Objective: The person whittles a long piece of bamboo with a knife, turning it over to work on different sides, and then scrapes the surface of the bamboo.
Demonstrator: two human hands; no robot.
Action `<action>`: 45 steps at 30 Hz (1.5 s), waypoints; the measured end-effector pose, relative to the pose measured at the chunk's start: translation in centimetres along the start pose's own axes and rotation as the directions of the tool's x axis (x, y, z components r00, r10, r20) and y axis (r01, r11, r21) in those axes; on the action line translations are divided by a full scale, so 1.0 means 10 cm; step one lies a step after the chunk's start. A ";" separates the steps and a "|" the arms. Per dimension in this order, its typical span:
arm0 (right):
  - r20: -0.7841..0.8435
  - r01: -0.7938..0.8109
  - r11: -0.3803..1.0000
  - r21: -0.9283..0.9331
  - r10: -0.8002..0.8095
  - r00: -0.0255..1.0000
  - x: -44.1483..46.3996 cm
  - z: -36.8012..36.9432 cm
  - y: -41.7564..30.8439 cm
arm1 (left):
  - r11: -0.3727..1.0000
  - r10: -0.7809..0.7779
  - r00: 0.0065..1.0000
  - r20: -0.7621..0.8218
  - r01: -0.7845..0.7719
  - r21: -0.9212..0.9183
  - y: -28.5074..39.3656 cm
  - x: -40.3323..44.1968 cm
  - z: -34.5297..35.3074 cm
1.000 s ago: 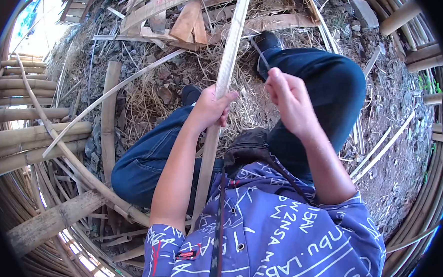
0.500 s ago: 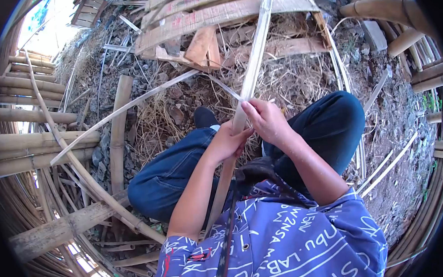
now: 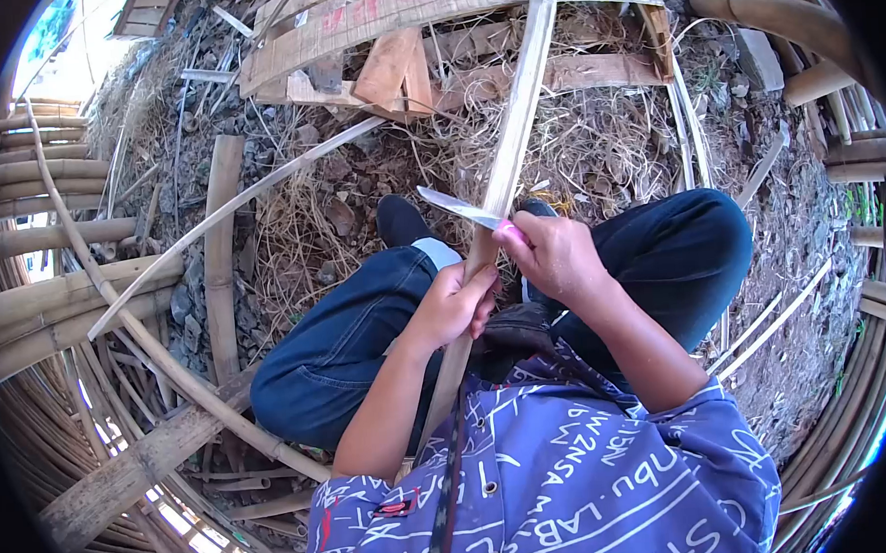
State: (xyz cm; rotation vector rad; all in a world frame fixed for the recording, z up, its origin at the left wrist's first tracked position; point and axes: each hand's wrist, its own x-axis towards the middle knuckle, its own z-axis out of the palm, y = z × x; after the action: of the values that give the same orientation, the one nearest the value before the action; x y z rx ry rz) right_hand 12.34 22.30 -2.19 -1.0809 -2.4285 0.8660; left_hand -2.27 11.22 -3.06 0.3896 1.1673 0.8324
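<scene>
A long pale bamboo strip (image 3: 522, 107) runs from the top of the view down between my legs to my shirt. My left hand (image 3: 455, 306) is wrapped round it near its middle. Just above and to the right, my right hand (image 3: 554, 256) is closed on the handle of a knife. The blade (image 3: 457, 208) points to the upper left and lies across the strip, apparently touching it. Part of the handle is hidden inside my right hand.
Wooden planks (image 3: 399, 13) lie on the ground ahead. A thin curved strip (image 3: 248, 197) and a bamboo pole (image 3: 224, 258) are at the left, near stacked bamboo poles (image 3: 55, 237). A grey block (image 3: 760, 60) sits at the upper right, beside more bamboo.
My right hand has come in from the right to the strip, and the knife blade now lies across it. The strip leans further right, and my left hand sits lower in view.
</scene>
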 end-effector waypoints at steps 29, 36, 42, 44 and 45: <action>0.059 -0.104 0.994 0.012 0.104 0.993 0.01 -0.16 0.04 | 0.999 0.038 0.998 -0.058 -0.038 0.006 -0.01 -0.04 0.21; 0.071 -0.149 0.981 0.124 0.141 0.987 0.00 -0.17 0.03 | 0.998 0.043 0.996 -0.083 -0.038 0.056 -0.02 -0.07 0.23; 0.083 -0.163 0.980 0.115 0.154 0.985 0.02 -0.16 0.01 | 0.992 0.092 0.991 -0.096 -0.084 0.092 0.00 -0.06 0.24; 0.091 -0.165 0.980 0.112 0.156 0.984 0.03 -0.15 0.01 | 0.993 0.064 0.995 -0.071 -0.056 0.106 0.01 -0.07 0.22; 0.095 -0.169 0.980 0.109 0.159 0.983 0.03 -0.15 0.01 | 0.993 0.062 0.996 -0.070 -0.055 0.106 0.01 -0.07 0.22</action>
State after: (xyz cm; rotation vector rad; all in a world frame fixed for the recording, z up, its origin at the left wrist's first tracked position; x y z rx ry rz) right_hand 13.00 23.16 -1.11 -1.2370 -2.3480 1.1141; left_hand -0.39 11.11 -1.74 0.4841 1.2762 0.8448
